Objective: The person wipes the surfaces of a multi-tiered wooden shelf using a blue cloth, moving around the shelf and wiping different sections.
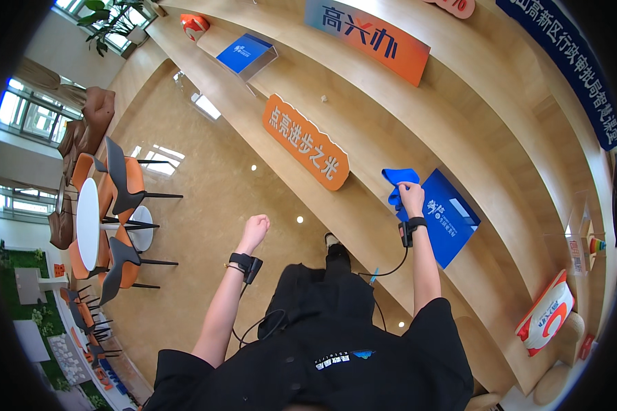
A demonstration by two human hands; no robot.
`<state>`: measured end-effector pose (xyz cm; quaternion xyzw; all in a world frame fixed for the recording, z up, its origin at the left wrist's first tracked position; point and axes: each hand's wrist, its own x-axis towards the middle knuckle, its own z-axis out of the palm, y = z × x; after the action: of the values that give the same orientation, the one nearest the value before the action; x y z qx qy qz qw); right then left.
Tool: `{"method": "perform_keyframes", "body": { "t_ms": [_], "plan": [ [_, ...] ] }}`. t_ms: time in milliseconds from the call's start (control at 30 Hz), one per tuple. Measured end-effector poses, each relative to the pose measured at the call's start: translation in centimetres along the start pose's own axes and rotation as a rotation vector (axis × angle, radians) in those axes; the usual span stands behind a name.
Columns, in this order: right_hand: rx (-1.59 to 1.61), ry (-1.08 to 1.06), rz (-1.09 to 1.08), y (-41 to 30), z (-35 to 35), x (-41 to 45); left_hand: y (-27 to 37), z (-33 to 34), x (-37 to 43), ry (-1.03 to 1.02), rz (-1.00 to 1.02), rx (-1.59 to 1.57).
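My right hand (411, 199) is closed on a blue cloth (400, 176), part of which hangs below and left of my fingers. Just right of it a blue printed panel (451, 221) lies on the stepped wooden bench (385, 149), its left side partly behind my hand and wrist. My left hand (257, 229) is held over the floor with its fingers curled, and nothing shows in it. Left of the cloth, an orange sign (307, 141) with white characters stands on the steps. Both wrists wear black devices with cables.
A blue panel in a clear holder (245, 53), an orange-blue board (367, 38) and a white-red cushion (546, 313) sit on the steps. A round white table (87, 224) with orange-grey chairs (126, 177) stands at left. My shoe (332, 240) is beside the lowest step.
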<state>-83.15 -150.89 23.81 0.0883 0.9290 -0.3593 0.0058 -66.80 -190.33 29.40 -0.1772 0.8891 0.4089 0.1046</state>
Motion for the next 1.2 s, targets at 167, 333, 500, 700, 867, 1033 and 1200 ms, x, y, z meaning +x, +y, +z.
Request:
{"method": "perform_keyframes", "body": {
  "t_ms": [167, 333, 500, 700, 867, 1033, 1200],
  "plan": [
    [-0.072, -0.078, 0.088, 2.0, 4.0, 1.8, -1.1, 0.0, 2.8, -0.092, -0.076, -0.145],
    [-0.246, -0.453, 0.288, 6.7, 10.7, 0.1, -2.7, -0.9, 5.8, -0.187, -0.103, -0.186],
    [-0.224, -0.461, 0.399, 6.3, 13.5, -1.2, -5.1, -1.8, 10.0, -0.302, -0.098, -0.209],
    [-0.224, -0.213, 0.542, 5.1, 15.5, -0.2, -5.5, -1.8, 17.4, -0.464, 0.002, -0.053],
    [-0.240, -0.013, 0.677, 2.5, 17.3, 2.5, -5.3, -1.7, 23.5, -0.603, 0.109, 0.127],
    [-0.319, -0.032, 0.851, 3.4, 17.0, 6.2, -4.1, -0.8, 26.9, -0.665, 0.159, 0.286],
    [-0.521, 0.055, 0.913, 7.9, 19.1, 5.7, -1.4, 3.4, 27.1, -0.736, 0.205, 0.321]
  ]
}}
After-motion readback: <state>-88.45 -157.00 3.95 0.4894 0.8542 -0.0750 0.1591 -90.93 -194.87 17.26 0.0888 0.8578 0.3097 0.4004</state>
